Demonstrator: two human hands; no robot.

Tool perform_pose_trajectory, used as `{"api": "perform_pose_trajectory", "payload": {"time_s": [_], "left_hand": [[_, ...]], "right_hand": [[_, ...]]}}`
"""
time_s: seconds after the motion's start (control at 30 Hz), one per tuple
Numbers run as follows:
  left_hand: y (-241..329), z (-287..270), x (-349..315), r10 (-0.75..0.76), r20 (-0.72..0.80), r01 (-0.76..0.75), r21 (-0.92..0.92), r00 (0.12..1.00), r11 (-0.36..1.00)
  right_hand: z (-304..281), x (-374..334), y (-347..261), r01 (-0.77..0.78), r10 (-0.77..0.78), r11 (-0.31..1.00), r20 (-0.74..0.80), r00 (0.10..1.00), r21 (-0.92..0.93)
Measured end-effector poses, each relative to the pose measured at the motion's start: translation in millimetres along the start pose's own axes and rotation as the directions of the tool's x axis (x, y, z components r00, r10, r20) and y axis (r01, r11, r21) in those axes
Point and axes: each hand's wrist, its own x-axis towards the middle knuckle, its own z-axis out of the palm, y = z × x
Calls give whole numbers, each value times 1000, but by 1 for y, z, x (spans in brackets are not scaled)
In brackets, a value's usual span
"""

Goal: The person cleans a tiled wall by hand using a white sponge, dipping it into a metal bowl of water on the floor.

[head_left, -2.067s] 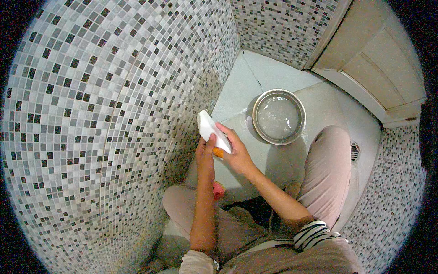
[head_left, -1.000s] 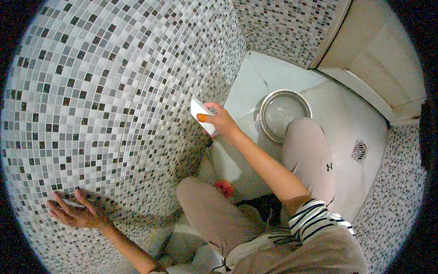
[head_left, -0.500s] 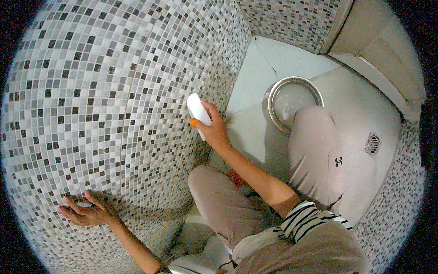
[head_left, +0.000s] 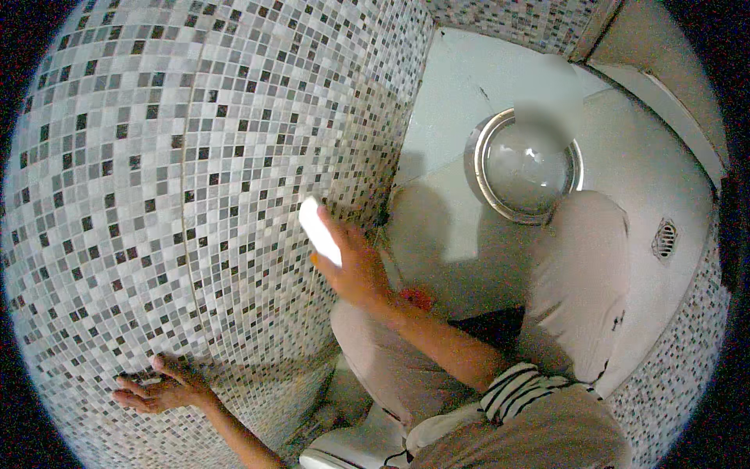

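My right hand (head_left: 353, 264) is closed around a white, oblong, round-ended block (head_left: 320, 229). The block lies against the mosaic-tiled wall (head_left: 133, 187); its underside is hidden, so its exact kind cannot be told. An orange nail shows on the thumb. Lower on the same wall, my left hand (head_left: 166, 388) rests with fingers spread and nothing in them. Beyond my knee, a round metal basin (head_left: 580, 176) stands on the floor with cloudy liquid in it.
Pale floor panels (head_left: 449, 82) meet the wall's foot. A floor drain (head_left: 664, 238) lies at the right, a door frame (head_left: 664, 86) at the far right. My bent knees (head_left: 582, 242) stand between me and the basin. Something red (head_left: 416, 298) shows below my right forearm.
My right hand has moved down and slightly left along the wall with the white block. My left hand stays on the tiles. The view has shifted, so the basin appears further right.
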Motion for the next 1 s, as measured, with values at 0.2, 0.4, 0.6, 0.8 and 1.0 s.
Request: {"api": "perform_pose_trajectory", "payload": {"time_s": [0.2, 0.4, 0.6, 0.8, 1.0], "left_hand": [[-8, 2, -6, 16, 22, -15, -11, 1000, 1000], [6, 3, -4, -85, 32, 90, -177, 996, 980], [3, 3, -3, -21, 43, 20, 12, 999, 1000], [-10, 3, -11, -49, 24, 47, 67, 999, 997], [-19, 4, -8, 117, 78, -128, 154, 990, 980]], "right_hand": [[-8, 41, 6, 99, -81, 990, -172, 982, 99], [-2, 28, 4, 121, -111, 989, -120, 987, 80], [6, 27, 6, 123, -101, 986, -183, 978, 113], [6, 27, 3, 95, -83, 990, -112, 990, 107], [19, 14, 10, 52, -33, 992, -159, 987, 117]]}}
